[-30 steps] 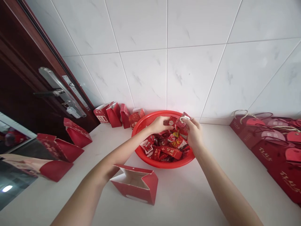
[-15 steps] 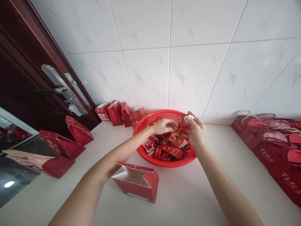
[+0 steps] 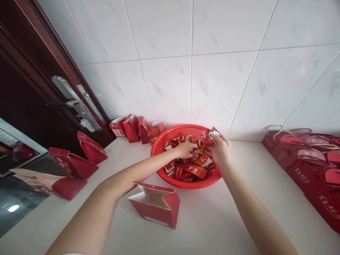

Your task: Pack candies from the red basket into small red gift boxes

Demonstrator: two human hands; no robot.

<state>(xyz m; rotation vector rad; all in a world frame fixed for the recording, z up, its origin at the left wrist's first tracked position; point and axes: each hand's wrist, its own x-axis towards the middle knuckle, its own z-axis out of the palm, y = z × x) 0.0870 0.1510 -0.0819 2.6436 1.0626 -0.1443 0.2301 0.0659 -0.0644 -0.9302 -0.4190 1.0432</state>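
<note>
Near the centre of the frame, the right hand (image 3: 222, 148) pinches a small dark-red wrapped packet (image 3: 214, 132) between thumb and fingers, above the basket's right rim. The left hand (image 3: 185, 150) reaches in with fingers curled down among a heap of shiny red wrapped sweets (image 3: 198, 171); whether it grips one cannot be told.

Around them is the round bright-red perforated plastic basket (image 3: 186, 185). Below it, at lower centre, a red folded-card box (image 3: 151, 209) stands with its mouth gaping; its floor is hidden, so its contents cannot be judged.

The picking looks partway through: one packet is lifted out, plenty remain heaped, and the card box is unclosed. Farther out, more red card boxes (image 3: 132, 129) stand at centre left and left, and dark-red corded paper gift bags (image 3: 299, 173) at right.
</note>
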